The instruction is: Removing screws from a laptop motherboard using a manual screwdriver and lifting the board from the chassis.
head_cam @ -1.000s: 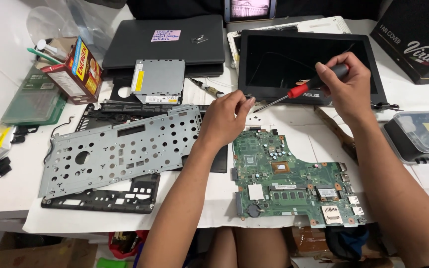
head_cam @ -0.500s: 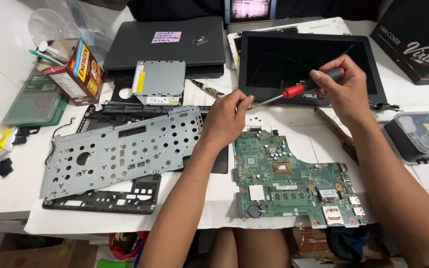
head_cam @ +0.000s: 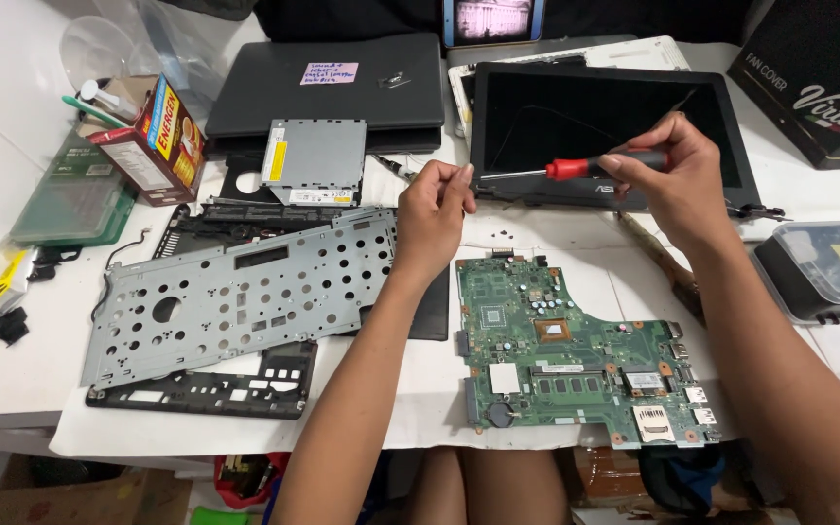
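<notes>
My right hand [head_cam: 678, 175] grips a screwdriver [head_cam: 576, 168] with a red and black handle, held level above the table, its shaft pointing left. My left hand [head_cam: 435, 209] has its fingertips pinched at the screwdriver's tip, above the top edge of a green laptop motherboard [head_cam: 576, 355]. The motherboard lies flat on white paper in front of me. Left of it rests a perforated grey metal keyboard plate [head_cam: 235, 292] on a black laptop case frame [head_cam: 206, 389]. A detached black laptop screen [head_cam: 605, 131] lies behind both hands.
A closed black laptop [head_cam: 332, 87] with a pink note and a silver optical drive [head_cam: 315, 160] sit at the back. A red carton [head_cam: 153, 136] and green case [head_cam: 70, 199] stand far left. Clear lidded box [head_cam: 823, 267] at right, black carton [head_cam: 819, 68] back right.
Both hands have lifted off the motherboard's top edge. The screwdriver has swung up to lie level, and my left fingers have come up to its tip.
</notes>
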